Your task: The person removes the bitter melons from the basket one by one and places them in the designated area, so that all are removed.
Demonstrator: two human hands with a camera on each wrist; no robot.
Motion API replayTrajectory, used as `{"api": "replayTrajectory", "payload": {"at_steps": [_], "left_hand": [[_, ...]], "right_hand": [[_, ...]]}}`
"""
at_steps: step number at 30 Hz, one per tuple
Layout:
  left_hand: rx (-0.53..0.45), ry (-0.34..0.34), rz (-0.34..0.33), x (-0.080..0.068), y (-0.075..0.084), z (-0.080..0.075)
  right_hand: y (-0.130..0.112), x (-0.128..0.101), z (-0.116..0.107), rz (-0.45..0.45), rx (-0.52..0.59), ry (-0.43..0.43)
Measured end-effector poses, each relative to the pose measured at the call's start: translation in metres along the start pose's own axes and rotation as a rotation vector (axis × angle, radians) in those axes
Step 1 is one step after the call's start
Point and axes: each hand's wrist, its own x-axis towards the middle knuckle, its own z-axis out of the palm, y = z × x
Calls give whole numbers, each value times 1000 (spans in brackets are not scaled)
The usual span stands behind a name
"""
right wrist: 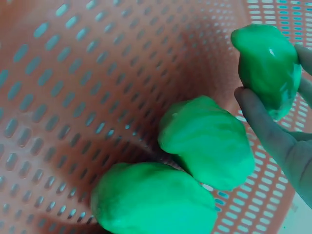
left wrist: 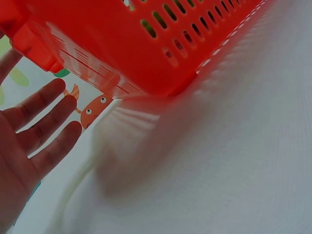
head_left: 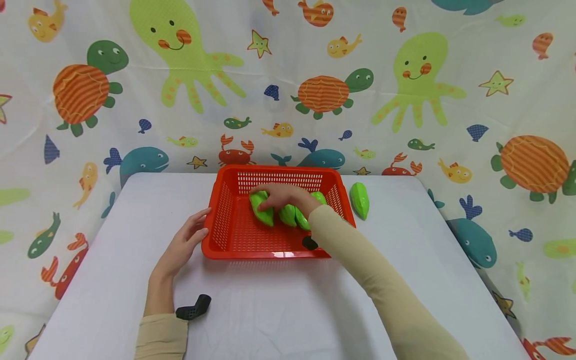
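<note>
1. Right hand (head_left: 281,196) reaching into the red basket (head_left: 225,220), fingers and thumb curling round one green toy vegetable (head_left: 262,209) at the left end of the green row; wrist view showing fingers (right wrist: 273,129) wrapping that piece (right wrist: 267,66).
2. Left hand (head_left: 185,245) lying flat on the white table (head_left: 270,310), fingers spread and relaxed, tips touching or just beside the basket's left rim, holding nothing.
3. Probably worth keeping that left hand braced against the rim so the basket isn't sliding, and keeping the gripped piece clear of its two neighbours (right wrist: 207,141) lying close beside it.
4. Counting up: three green pieces showing clearly in the basket, maybe a fourth (head_left: 318,197) peeking behind the wrist, hard to tell; one more green piece (head_left: 360,200) sitting outside on the table, just right of the basket. One basket, one table.
</note>
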Motion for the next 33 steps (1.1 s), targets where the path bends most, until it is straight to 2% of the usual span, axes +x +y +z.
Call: {"api": "replayTrajectory", "payload": {"at_steps": [6,11,16,21,28,33], "left_hand": [[-1,-1,-2,0,1,0],[5,0,-2,0,1,-1],[7,0,0,0,0,0],[5,-5,-1,0,0,0],[17,-2,8,0,0,-1],[19,-6,17,0,-1,0]], "right_hand": [[-1,-7,-8,-42,100,72],[-1,-14,-15,-75,59,137],[-4,-25,-20,-58,64,169],[-5,-35,-26,-52,1,210],[-9,-52,-34,-103,66,241],[-9,-64,-38,-99,32,307]]}}
